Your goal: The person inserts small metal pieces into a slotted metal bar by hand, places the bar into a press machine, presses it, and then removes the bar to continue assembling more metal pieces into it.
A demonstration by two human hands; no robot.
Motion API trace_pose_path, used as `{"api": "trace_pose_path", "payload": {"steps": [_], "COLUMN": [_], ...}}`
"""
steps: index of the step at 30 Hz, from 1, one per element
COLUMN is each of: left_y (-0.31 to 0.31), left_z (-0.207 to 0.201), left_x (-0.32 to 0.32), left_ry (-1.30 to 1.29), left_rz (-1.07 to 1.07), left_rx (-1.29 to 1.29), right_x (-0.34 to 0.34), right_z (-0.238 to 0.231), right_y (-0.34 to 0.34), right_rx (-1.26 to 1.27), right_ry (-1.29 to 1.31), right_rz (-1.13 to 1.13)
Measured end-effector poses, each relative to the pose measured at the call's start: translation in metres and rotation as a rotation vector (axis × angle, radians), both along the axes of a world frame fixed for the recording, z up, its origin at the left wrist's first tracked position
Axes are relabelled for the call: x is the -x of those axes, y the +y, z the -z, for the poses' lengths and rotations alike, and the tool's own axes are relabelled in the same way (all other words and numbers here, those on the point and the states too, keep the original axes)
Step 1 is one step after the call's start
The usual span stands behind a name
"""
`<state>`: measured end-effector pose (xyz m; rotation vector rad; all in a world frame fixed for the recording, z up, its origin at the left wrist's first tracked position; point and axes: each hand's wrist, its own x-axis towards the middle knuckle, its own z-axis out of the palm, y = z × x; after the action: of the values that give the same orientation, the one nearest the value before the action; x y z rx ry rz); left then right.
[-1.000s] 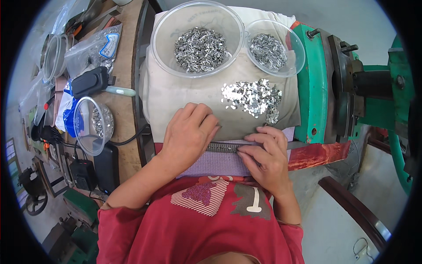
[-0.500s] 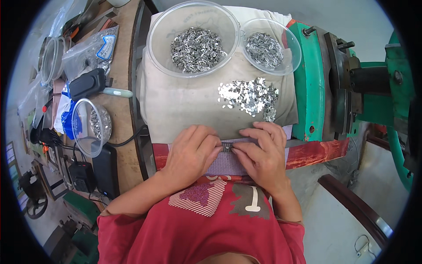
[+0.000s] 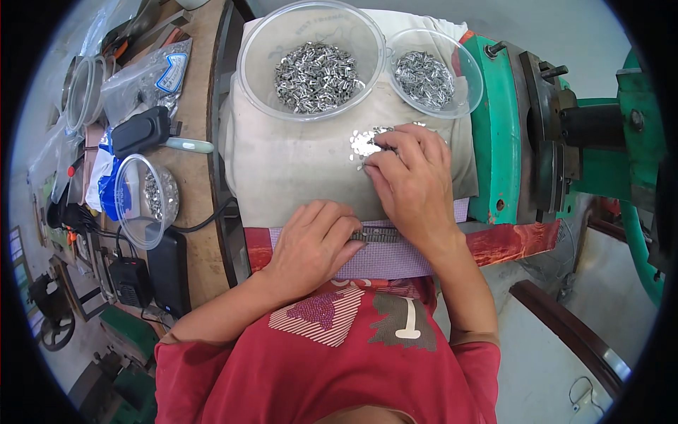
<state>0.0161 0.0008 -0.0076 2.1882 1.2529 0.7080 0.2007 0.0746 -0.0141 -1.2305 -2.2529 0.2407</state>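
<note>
My left hand (image 3: 314,237) rests at the cloth's near edge, thumb and fingers closed on the left end of a dark, narrow metal strip (image 3: 380,234) with a row of notches. The strip's right part lies bare on a purple checked cloth (image 3: 385,263). My right hand (image 3: 417,180) is over a loose heap of small shiny metal pieces (image 3: 364,143) on the beige cloth (image 3: 296,166). Its thumb and index fingertips come together at the heap's left side; what is between them is too small to tell. The hand hides most of the heap.
Behind stand a large clear tub (image 3: 247,78) and a smaller clear bowl (image 3: 474,92), both holding small metal pieces. A green machine (image 3: 498,134) borders the right. On the wooden bench (image 3: 201,244) at left are a clear container (image 3: 169,194), plastic bags and a black device (image 3: 141,133).
My right hand has left the notched strip and moved up to the heap of metal pieces. My left hand has stayed at the strip, whose right part now shows.
</note>
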Motion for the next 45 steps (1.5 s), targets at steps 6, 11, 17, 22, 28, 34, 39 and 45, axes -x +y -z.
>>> {"api": "trace_pose_path", "payload": {"steps": [6,11,17,22,28,34,39,45], "left_y": [-0.003,-0.004,-0.002,-0.003,-0.001,0.003,0.007,0.008], "left_z": [0.003,0.004,0.000,0.000,-0.002,-0.005,-0.003,-0.004], "left_x": [0.007,0.009,0.007,0.007,0.007,0.000,-0.012,-0.014], "left_ry": [0.009,-0.017,-0.049,-0.044,-0.039,-0.017,0.007,0.041], "left_rz": [0.046,0.045,0.025,0.010,0.018,0.022,0.051,0.082], "left_rx": [0.038,0.049,0.088,0.057,0.067,0.053,-0.008,-0.027], "right_x": [-0.017,-0.034,-0.037,-0.035,-0.043,-0.043,-0.043,-0.048], "right_z": [-0.012,-0.024,-0.020,-0.021,-0.023,-0.015,-0.016,-0.019], "right_y": [-0.018,-0.048,-0.071,-0.075,-0.067,-0.055,-0.049,-0.043], "right_rx": [0.106,0.246,0.273,0.228,0.189,0.151,0.143,0.183], "right_ry": [0.114,0.096,0.055,0.003,0.017,-0.010,-0.039,-0.094], "right_rz": [-0.026,-0.007,0.009,0.001,0.095,0.070,0.015,-0.062]}}
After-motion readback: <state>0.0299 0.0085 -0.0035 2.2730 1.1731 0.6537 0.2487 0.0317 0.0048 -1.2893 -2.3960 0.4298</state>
